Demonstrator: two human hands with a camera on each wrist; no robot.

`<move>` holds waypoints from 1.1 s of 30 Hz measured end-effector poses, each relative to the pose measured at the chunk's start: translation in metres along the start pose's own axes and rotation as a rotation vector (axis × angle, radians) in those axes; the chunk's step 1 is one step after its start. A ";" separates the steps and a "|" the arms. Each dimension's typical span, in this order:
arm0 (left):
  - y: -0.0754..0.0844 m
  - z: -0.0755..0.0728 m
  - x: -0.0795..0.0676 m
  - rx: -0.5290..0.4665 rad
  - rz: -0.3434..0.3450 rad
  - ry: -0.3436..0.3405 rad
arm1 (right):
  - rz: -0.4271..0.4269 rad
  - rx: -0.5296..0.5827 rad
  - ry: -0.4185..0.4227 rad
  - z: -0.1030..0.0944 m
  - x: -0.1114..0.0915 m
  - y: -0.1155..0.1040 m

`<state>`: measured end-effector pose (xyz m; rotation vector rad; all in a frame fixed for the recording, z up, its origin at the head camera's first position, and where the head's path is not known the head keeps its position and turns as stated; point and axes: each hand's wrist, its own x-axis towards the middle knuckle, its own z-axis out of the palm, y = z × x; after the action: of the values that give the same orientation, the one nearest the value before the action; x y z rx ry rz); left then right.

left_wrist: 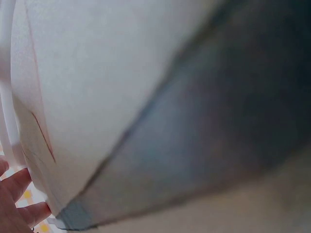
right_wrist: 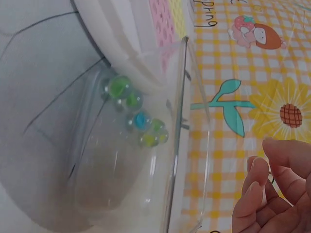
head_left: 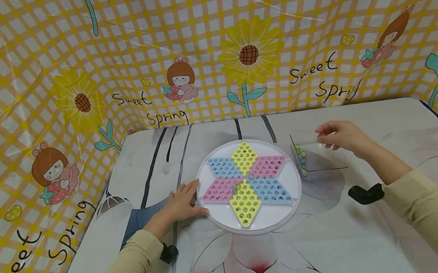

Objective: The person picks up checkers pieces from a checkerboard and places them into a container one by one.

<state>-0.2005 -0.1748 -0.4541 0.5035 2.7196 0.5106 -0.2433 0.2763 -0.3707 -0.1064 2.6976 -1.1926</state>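
Touching board [head_left: 221,212]: left hand [head_left: 180,205], spread | right hand [head_left: 343,135] curled, holding unclear | beside: marbles [head_left: 303,160] in box [head_left: 326,160] | behind: checked cloth [head_left: 197,25]

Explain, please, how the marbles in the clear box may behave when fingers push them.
The marbles would probably roll easily, because they look round. They may feel slippery, as their surface looks shiny. The clear box might limit their rolling, since a wall stands beside them.

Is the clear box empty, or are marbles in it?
Not empty: the right wrist view shows several green and blue marbles grouped inside the clear box, toward one side.
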 end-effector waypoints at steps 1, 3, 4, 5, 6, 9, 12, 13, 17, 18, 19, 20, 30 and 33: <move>0.000 0.000 0.000 0.001 -0.002 -0.001 | -0.007 0.000 0.000 0.001 0.000 -0.002; 0.001 -0.001 0.000 -0.001 0.000 0.004 | -0.017 0.002 0.000 0.005 0.001 -0.007; 0.001 -0.001 -0.001 -0.002 -0.001 0.005 | -0.022 0.003 -0.001 0.007 0.001 -0.009; 0.001 -0.001 -0.001 -0.003 -0.002 0.004 | -0.026 0.004 -0.004 0.009 0.002 -0.011; 0.002 -0.001 -0.001 -0.004 -0.003 0.003 | -0.029 0.002 -0.005 0.011 0.003 -0.013; 0.002 -0.001 -0.001 -0.003 -0.001 0.004 | -0.037 0.001 -0.011 0.017 0.005 -0.018; 0.001 -0.001 -0.001 0.001 -0.001 -0.002 | -0.051 0.005 -0.017 0.023 0.007 -0.024; 0.001 -0.001 -0.001 0.001 -0.003 -0.003 | -0.056 0.008 -0.021 0.025 0.008 -0.026; 0.001 -0.001 -0.002 0.000 -0.008 -0.006 | -0.070 0.031 -0.040 0.034 0.010 -0.034; 0.001 -0.001 -0.002 0.000 -0.009 -0.005 | -0.073 0.035 -0.047 0.036 0.011 -0.036; 0.001 -0.001 -0.002 0.000 -0.012 -0.008 | -0.075 0.038 -0.054 0.038 0.011 -0.037; 0.001 -0.001 -0.002 0.000 -0.012 -0.008 | -0.077 0.041 -0.062 0.040 0.012 -0.039; 0.002 -0.001 -0.001 -0.005 -0.009 -0.001 | -0.068 0.024 -0.115 0.065 0.018 -0.047; 0.001 -0.001 -0.001 -0.007 -0.011 -0.002 | -0.079 0.032 -0.127 0.072 0.020 -0.050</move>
<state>-0.1999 -0.1741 -0.4528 0.4862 2.7165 0.5156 -0.2489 0.1878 -0.3840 -0.2773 2.5848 -1.2075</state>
